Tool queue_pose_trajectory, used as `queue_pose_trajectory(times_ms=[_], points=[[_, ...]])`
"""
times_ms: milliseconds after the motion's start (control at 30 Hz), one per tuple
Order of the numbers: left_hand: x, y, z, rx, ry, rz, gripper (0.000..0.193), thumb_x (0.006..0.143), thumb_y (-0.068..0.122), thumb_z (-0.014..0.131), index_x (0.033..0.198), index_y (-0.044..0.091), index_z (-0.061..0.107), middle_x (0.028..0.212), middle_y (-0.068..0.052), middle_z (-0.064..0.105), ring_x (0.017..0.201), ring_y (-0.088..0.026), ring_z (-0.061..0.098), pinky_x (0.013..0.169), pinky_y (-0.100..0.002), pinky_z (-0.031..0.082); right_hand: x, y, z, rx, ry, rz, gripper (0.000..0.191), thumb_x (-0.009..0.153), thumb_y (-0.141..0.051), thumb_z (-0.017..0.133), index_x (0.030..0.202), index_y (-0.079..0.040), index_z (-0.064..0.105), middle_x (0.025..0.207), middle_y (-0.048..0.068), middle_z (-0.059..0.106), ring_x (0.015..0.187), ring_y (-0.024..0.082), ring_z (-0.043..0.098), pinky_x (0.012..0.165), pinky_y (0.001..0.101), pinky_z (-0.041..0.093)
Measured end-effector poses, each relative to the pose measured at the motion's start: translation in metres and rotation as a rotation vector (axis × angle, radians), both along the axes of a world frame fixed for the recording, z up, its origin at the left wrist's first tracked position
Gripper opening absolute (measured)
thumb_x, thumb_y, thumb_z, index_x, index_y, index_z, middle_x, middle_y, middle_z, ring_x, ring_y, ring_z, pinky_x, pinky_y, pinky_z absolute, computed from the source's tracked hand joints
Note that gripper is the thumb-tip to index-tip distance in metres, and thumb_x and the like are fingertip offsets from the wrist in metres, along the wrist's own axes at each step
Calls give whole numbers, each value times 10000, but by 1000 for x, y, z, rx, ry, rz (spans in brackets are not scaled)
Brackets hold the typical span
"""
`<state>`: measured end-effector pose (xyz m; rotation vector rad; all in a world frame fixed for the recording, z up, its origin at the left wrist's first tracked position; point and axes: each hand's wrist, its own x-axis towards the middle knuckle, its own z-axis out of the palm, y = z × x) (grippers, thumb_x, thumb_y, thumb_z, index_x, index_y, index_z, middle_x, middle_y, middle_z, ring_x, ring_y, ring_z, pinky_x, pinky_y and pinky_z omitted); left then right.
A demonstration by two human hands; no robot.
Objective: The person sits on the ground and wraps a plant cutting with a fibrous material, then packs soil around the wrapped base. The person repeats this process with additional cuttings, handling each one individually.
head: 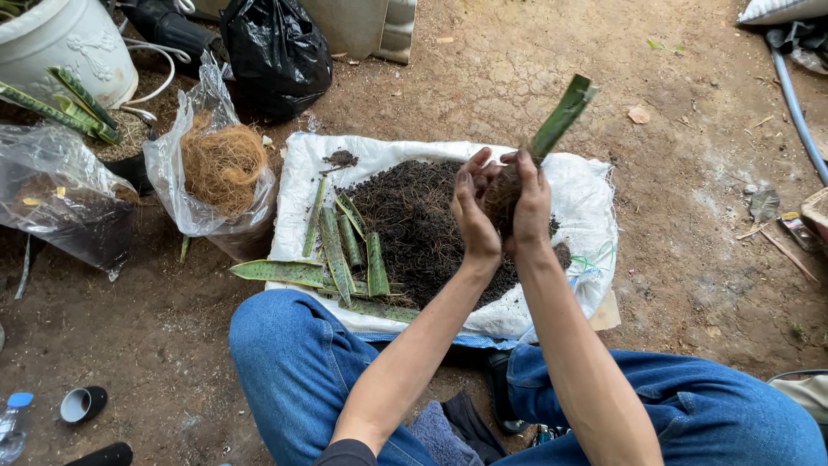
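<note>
Bare dirt ground, white sack [586, 185] of potting soil [414, 224]: left hand [473, 207] and right hand [528, 203] fingers closed around 1 leaf cutting's root ball [502, 197]; press evenly, keeping the leaf [562, 116] upright.

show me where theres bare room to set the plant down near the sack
Bare dirt lies right of the white sack, up to the hose, and beyond it toward the black bag. The sack's far right corner is bare cloth too. Crowded: the soil pile and cut leaves fill its middle and left, and plastic bags with fibre stand at its left.

soil [414, 224] on sack [586, 198] — leaves [345, 250] left | fibre bag [220, 164] further left
</note>
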<state>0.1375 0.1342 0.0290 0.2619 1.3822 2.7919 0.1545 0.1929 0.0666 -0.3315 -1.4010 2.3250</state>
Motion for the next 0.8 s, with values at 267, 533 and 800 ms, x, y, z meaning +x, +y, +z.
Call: queue_pose_trajectory(times_ms=[267,533,800], points=[[-31,-32,35,117,-406,6,534,1015,450,292,1325,107,560,1305,-76,652,1185,-189,652,1051,-454,558,-3,2,4,254,12,169,537,973,-414,584,1326,-10,555,1124,53,674,1056,177,642,981,364,544],[-28,-37,46,99,-469,-96,565,1015,399,248,1319,78,600,1249,-119,674,1181,-215,651,1079,-438,532,7,4,10,274,56,228,575,810,-412,699,1229,-26,619,1124,79,667,1037,165,645,930,326,545],[-17,-33,45,182,-504,-91,642,1021,457,203,1389,41,525,1336,-123,577,1286,-201,542,1155,-419,464,7,1,1,-6,225,367,261,854,-206,641,960,32,623,943,168,662,936,269,664,956,360,551]])
